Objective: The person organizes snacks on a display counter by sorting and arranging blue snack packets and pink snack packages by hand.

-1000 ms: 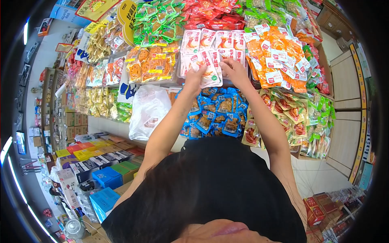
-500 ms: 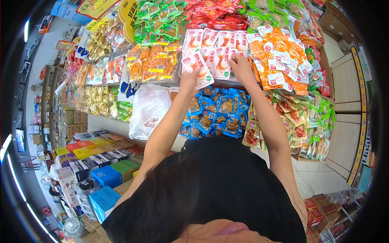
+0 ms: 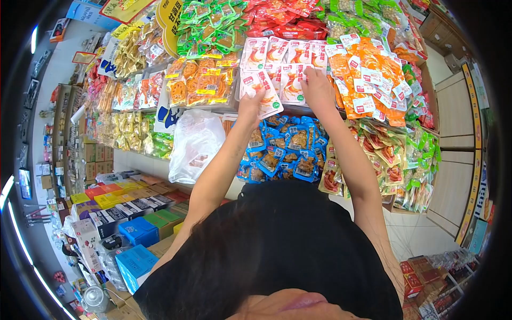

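Note:
My left hand (image 3: pixel 251 105) grips the lower left edge of a white-and-red snack packet (image 3: pixel 262 92), which lies tilted over others of its kind. Beside it, my right hand (image 3: pixel 319 92) is closed at the right edge of another white-and-red snack packet (image 3: pixel 291 85), its fingertips partly hidden. Behind both hands, a row of matching packets (image 3: pixel 276 49) stands in the same bin. Blue-edged snack packs (image 3: pixel 298 140) fill the bin below, between my forearms.
Orange packets (image 3: pixel 368 80) are heaped on the right, and yellow-labelled packs (image 3: pixel 200 82) lie on the left. A white plastic bag (image 3: pixel 196 141) hangs near my left forearm. Stacked cartons (image 3: pixel 140 232) stand at lower left. Red packets (image 3: pixel 288 26) are piled at the back.
My right hand has moved slightly, its fingers now further over the right-hand packet's edge. That packet has shifted a little downward. My left hand keeps its packet in nearly the same place.

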Demonstrator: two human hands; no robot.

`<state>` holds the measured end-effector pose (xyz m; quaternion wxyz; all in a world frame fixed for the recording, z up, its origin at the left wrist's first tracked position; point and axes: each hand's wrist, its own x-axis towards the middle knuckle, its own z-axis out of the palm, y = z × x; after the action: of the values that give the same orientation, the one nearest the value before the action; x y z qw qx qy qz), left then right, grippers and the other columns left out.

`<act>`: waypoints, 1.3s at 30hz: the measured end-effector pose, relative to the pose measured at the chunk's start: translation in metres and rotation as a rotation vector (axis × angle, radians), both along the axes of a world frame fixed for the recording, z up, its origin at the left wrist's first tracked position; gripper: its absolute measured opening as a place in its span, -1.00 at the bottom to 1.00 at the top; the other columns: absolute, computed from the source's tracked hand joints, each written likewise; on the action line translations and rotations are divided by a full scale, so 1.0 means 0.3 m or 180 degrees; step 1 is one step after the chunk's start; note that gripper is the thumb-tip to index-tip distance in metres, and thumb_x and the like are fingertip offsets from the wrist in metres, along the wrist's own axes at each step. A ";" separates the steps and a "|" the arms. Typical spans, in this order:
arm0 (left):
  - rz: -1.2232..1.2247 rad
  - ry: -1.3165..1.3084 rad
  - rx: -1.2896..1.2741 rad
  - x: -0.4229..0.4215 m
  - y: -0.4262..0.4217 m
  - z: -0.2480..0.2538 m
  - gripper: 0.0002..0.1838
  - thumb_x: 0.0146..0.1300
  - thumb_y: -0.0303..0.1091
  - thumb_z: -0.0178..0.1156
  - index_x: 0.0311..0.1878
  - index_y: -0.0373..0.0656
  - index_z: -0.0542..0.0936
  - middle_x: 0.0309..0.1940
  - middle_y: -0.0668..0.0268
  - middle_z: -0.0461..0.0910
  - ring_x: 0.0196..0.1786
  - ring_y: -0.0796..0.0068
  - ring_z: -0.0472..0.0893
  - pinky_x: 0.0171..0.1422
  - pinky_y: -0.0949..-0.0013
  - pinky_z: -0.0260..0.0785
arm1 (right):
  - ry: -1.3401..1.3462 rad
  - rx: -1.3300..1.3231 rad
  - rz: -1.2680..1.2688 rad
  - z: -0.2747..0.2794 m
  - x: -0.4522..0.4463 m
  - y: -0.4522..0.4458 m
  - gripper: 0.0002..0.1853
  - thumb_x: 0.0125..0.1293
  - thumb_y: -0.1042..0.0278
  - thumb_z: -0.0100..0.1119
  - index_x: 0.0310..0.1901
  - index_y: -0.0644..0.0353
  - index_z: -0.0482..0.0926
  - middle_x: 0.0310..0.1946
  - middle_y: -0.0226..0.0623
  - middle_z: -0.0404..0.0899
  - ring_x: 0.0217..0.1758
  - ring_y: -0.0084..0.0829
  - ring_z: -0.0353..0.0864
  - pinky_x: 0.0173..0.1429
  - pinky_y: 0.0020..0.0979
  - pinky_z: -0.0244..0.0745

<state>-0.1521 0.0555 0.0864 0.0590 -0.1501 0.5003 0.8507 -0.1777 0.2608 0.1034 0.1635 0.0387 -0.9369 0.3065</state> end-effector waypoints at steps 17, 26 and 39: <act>-0.0483 0.0216 -0.0773 -0.048 0.051 0.026 -0.63 0.32 -0.49 0.12 0.18 -0.32 0.40 0.01 0.17 0.58 -0.01 0.42 0.62 0.10 0.34 0.48 | 0.1027 -0.0166 0.0755 -0.053 0.071 0.033 -0.87 0.19 0.44 0.22 -0.21 0.13 0.60 -0.21 -0.34 0.53 -0.07 -0.25 0.51 -0.01 -0.21 0.40; -0.0494 0.0830 -0.2264 -0.142 0.013 -0.036 -0.53 0.19 -0.43 0.26 0.15 -0.38 0.42 -0.03 0.10 0.59 0.00 0.34 0.59 0.11 0.31 0.42 | 0.1052 -0.0123 0.0705 -0.083 0.075 0.052 -0.84 0.19 0.47 0.20 -0.17 0.12 0.59 -0.18 -0.32 0.52 -0.06 -0.22 0.50 0.00 -0.20 0.38; -0.0264 0.2175 -0.4813 -0.075 0.072 -0.020 -0.24 0.22 -0.25 0.27 0.42 -0.27 0.19 0.38 -0.20 0.12 0.43 -0.23 0.08 0.50 -0.06 -0.02 | 0.1025 -0.0259 0.0641 -0.095 0.070 0.051 -0.85 0.18 0.49 0.18 -0.19 0.14 0.57 -0.18 -0.28 0.52 -0.06 -0.16 0.48 0.04 -0.17 0.40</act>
<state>-0.1744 0.0771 0.0803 -0.1817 0.1359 0.9325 0.2809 -0.1567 0.2762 0.0750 0.2813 0.1741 -0.8768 0.3488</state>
